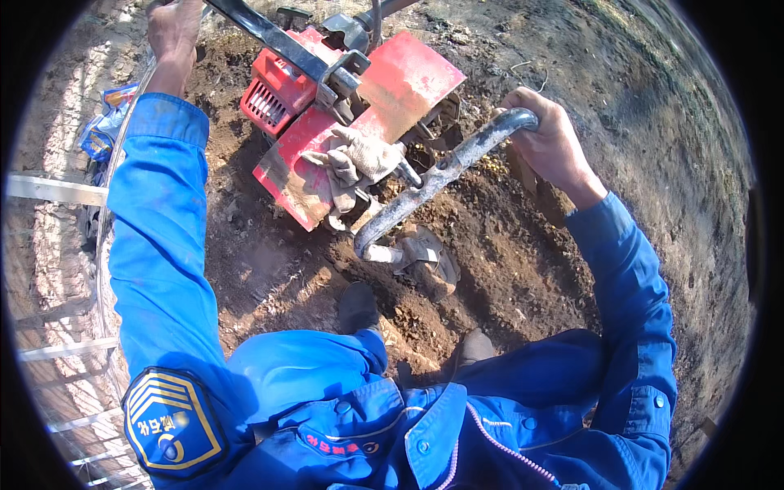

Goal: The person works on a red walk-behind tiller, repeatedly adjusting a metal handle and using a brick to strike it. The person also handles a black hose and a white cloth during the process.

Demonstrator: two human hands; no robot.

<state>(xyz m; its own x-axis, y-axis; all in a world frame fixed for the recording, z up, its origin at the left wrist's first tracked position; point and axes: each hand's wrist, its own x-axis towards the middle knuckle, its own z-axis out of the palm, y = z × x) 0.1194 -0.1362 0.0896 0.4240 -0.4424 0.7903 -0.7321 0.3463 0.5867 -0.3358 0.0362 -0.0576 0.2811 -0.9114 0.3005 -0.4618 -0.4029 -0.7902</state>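
A red engine-driven tiller stands tilted on loose soil in front of me, with a wide red guard and a black bar running up to the top edge. My right hand is closed round the far right end of a worn grey metal handlebar, which curves down toward my feet. Up at the top left, my left hand is beside the black bar; the picture's edge cuts off its fingers, so its hold is hidden. Dirty cloth gloves lie bunched on the guard by the handlebar's stem.
Pale metal fence rails run along my left side. A blue crumpled packet lies next to them. Brown clods and dug earth spread under the handlebar. My dark shoes stand close below it. Drier ground slopes off to the right.
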